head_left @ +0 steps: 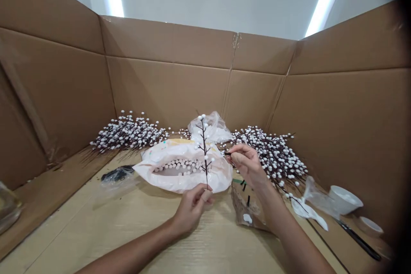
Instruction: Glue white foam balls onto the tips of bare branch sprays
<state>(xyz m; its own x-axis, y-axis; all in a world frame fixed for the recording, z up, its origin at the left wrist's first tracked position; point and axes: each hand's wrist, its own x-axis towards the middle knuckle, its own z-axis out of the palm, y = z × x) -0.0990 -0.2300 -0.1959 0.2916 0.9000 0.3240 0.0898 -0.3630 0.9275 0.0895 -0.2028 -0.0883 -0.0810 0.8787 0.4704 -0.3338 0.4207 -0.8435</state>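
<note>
My left hand pinches the bottom of a thin dark stem, which stands upright with white berries on its short twigs. To the right and a little higher, my right hand is closed on a small dark piece. Behind the stem lies an open white plastic bag with white berries inside. Below my right hand, a brown cardboard piece carries a few short black pieces and a white blob.
Berry branches are piled at the back left and back right. A clear bag sits between them. At right are a white cup, a tape roll and a black-handled tool. Cardboard walls surround the table.
</note>
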